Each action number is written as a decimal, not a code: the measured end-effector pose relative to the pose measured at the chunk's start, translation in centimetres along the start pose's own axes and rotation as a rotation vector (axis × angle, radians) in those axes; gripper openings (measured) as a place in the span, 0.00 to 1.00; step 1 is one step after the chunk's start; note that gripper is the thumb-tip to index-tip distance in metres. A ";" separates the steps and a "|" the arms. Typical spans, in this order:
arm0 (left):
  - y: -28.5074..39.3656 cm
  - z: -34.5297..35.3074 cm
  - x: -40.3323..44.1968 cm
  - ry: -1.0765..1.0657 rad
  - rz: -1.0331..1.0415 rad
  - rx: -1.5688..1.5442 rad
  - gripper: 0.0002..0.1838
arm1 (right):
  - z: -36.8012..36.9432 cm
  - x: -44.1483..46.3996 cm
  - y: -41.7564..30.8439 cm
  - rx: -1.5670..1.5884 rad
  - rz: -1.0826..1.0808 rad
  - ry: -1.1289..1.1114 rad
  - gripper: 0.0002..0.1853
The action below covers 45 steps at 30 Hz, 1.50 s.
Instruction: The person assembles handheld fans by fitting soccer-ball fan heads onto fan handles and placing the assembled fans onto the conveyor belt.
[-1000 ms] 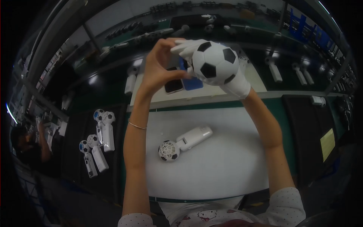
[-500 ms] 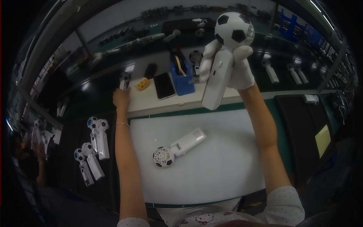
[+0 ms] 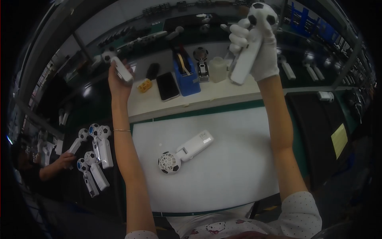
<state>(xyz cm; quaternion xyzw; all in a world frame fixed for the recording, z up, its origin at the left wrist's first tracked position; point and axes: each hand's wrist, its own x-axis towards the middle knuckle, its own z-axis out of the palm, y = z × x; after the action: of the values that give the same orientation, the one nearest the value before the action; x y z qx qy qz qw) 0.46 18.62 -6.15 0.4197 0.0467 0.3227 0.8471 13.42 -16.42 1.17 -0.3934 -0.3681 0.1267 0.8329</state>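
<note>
My right hand, in a white glove, is raised at the upper right and closed round a white handheld fan with a black-and-white soccer-ball head. At the upper left, my bare left hand grips another soccer-ball handheld fan, its head tilted up and away. Between my forearms, a third fan lies on the white work mat, its patterned grille facing up.
Behind the mat, a pale shelf bears a phone, a blue tape dispenser, a yellow piece and a translucent container. Several fans lie at left, where a co-worker's hand holds one. A black tray sits right.
My left hand has lifted a fan from the far left of the shelf. My right hand has moved up and right, turning its fan. A co-worker's hand with a fan has come in at left.
</note>
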 end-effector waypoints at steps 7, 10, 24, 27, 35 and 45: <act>-0.8 5.1 -2.1 -0.116 0.056 0.469 0.30 | -4.4 2.1 0.2 0.399 -0.235 -0.574 0.49; -1.1 7.3 -3.6 -0.171 0.094 0.529 0.31 | -10.6 3.8 0.1 0.335 -0.129 -0.516 0.55; -1.3 11.3 -6.2 -0.424 0.250 0.795 0.37 | -26.3 1.9 9.1 -1.723 0.318 0.763 0.22; -1.3 12.0 -6.9 -0.432 0.266 0.830 0.37 | -27.2 2.9 9.1 -1.803 0.512 0.674 0.23; -1.7 12.4 -7.6 -0.558 0.236 0.849 0.41 | -8.5 5.1 2.3 -1.173 0.132 0.054 0.34; -2.0 12.3 -8.5 -0.701 0.092 1.231 0.23 | 4.4 -2.8 2.6 -0.666 -0.201 -0.340 0.15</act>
<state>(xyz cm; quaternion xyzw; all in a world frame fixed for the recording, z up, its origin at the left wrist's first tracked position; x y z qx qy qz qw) -0.89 4.40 -1.32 0.9029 -0.0725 0.1191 0.4067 8.50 -13.61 -0.41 -0.5778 -0.5587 -0.0187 0.5947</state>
